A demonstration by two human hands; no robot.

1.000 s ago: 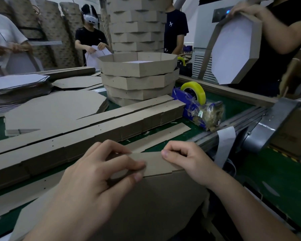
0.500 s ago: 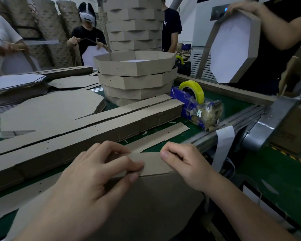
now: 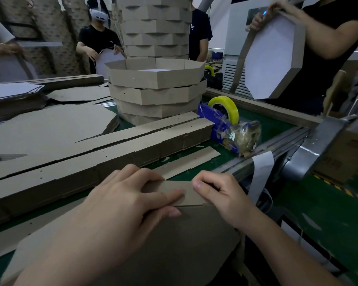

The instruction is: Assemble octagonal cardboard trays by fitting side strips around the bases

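At lower centre of the frame, my left hand (image 3: 128,203) pinches the side strip (image 3: 187,193) against the far edge of the base (image 3: 174,248). My right hand (image 3: 219,197) grasps the strip's right end, fingers curled, thumb on top.

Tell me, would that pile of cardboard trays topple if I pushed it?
Probably slide or shift first: the stack of octagonal trays is wide and low. Its layers sit twisted against each other, so the top tray might skid off. Thin, hollow cardboard likely makes it light.
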